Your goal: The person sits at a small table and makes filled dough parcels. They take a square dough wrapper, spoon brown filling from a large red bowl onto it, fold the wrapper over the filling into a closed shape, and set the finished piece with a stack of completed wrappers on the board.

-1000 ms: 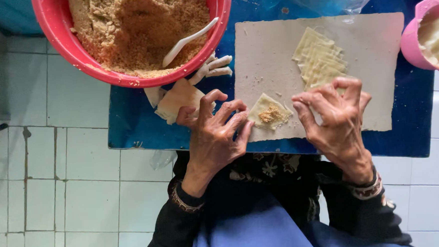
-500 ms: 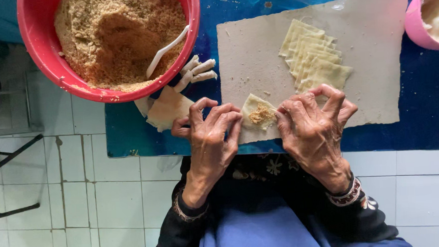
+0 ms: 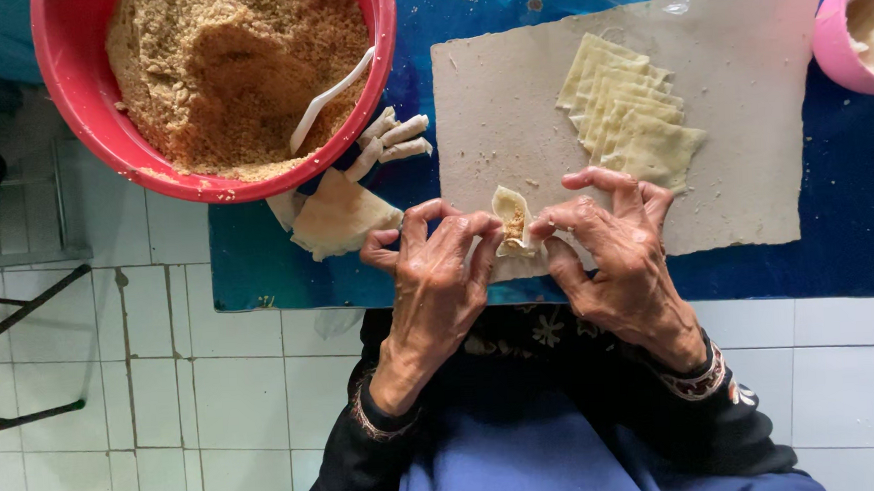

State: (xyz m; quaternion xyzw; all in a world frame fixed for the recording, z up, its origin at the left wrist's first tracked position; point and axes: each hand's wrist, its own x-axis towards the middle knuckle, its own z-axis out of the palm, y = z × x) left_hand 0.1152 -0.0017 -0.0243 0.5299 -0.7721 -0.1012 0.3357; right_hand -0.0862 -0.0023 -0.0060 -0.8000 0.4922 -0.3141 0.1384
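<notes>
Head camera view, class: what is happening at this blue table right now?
A person's left hand and right hand pinch a small pale dough wrapper with brown filling over a beige board. A stack of square pale wrappers lies on that board. A red plastic bowl of brown crumbly filling with a white spoon sits at the left, with a few rolled pieces beside it.

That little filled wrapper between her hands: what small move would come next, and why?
Probably fold the wrapper fully shut over its filling. Both the left hand and right hand pinch its edges, yet the brown filling still shows in the open middle.
</notes>
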